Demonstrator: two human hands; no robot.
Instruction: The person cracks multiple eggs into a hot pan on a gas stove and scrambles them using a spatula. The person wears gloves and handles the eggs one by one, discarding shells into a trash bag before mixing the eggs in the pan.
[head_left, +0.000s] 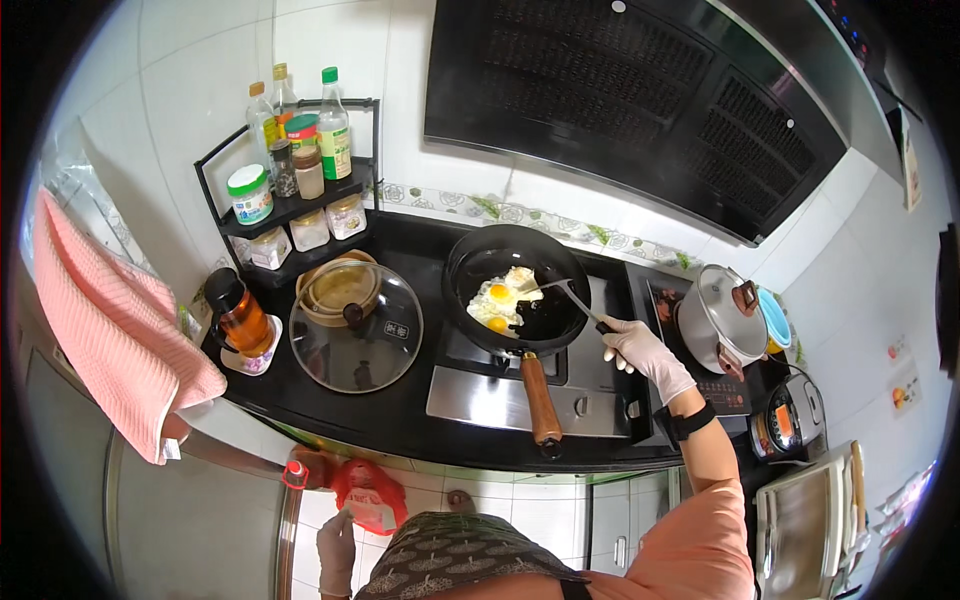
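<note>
My right hand (643, 352), in a white glove, grips a metal spatula (576, 297) by its black handle. The spatula's blade reaches into a black frying pan (547, 322) and meets the edge of the fried eggs (501, 296). Two yellow yolks show on top of the whites. The pan stands over the gas stove (495, 397), and its wooden handle (541, 401) points towards me. Low on the left, my gloved left hand (337, 551) hangs beside me, with nothing visible in it; its finger pose is unclear. Near it is a red plastic bag (371, 499).
Left of the pan, a glass lid (360, 360) leans on a brown bowl (337, 262). Behind stands a seasoning rack (292, 210); a jug of amber liquid (247, 322) is nearby. A lidded pot (705, 322) stands right. The range hood (600, 97) overhangs the stove.
</note>
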